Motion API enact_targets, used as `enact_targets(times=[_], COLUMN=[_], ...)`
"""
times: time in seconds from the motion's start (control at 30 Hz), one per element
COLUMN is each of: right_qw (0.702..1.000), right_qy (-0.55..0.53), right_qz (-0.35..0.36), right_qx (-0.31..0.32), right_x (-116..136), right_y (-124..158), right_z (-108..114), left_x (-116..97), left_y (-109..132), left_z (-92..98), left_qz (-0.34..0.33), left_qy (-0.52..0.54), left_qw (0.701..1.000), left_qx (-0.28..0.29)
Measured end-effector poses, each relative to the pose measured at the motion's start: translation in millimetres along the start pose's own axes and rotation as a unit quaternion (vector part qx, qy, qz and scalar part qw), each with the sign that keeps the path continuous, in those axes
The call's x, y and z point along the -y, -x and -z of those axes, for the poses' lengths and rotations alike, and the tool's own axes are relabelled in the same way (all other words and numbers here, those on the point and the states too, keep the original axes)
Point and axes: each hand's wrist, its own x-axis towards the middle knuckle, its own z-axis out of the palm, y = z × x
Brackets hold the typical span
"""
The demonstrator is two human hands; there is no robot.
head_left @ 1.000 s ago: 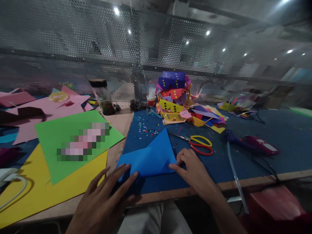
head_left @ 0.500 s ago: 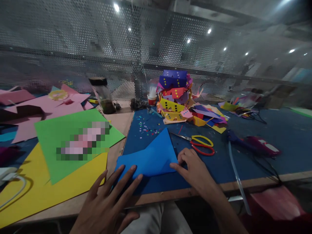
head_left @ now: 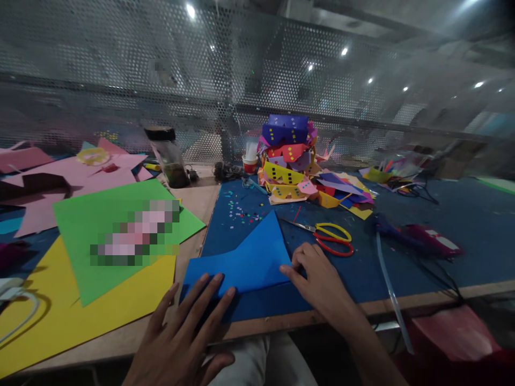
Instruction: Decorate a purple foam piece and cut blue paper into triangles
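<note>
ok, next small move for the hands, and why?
I'd probably have the left hand press along the near edge of the blue sheet, right hand steadying its right corner: the left fingers lie spread at that edge, the right hand is at that corner, and the scissors lie untouched.

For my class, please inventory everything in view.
Blue paper: one, blue, front centre
Scissors: one, red and yellow, right
Green sheet: one, green, left
Yellow sheet: one, yellow, beneath green
Pink sheets: several, pink, left
Jar: one, clear, back left
Cup: one, red and white, back centre
Paper pile: one, multicoloured, back centre
Paper bits: many, mixed, centre
Tool: one, purple, right, blurred
Strip: one, clear, right
Cable: one, white, left
Mesh panels: several, grey, back
Left hand: one, bare, on blue paper
Right hand: one, bare, at paper's corner
</note>
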Motion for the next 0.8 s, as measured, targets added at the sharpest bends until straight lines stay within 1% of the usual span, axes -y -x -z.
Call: enact_targets(times=[0.13, 0.23, 0.33, 0.53, 0.7, 0.8], right_qw=[1.000, 1.000, 0.999, 0.999, 0.999, 0.999], right_qy=[0.016, 0.026, 0.032, 0.038, 0.038, 0.043], right_qz=[0.002, 0.003, 0.005, 0.006, 0.008, 0.008], right_qx=[0.005, 0.007, 0.004, 0.003, 0.003, -0.001], right_x=[1.3, 1.1, 0.7, 0.4, 0.1, 0.3], right_y=[-0.1, -0.3, -0.5, -0.5, 0.7, 1.4], right_z=[-0.2, -0.4, -0.6, -1.6, -2.8, -3.4], left_x=[-2.5, -3.3, -3.5, -5.9, -8.8, -10.3], left_y=[-1.1, -1.8, -1.8, -2.3, -4.8, -5.8], left_z=[0.0, -0.1, -1.2, -4.2, -3.1, -2.1], left_qz=[0.004, -0.006, -0.016, -0.010, -0.027, -0.026], left_qy=[0.003, 0.004, -0.003, -0.015, -0.012, -0.011], left_qw=[1.000, 1.000, 1.000, 1.000, 1.000, 1.000], left_qx=[-0.007, -0.007, 0.000, 0.013, 0.009, 0.004])
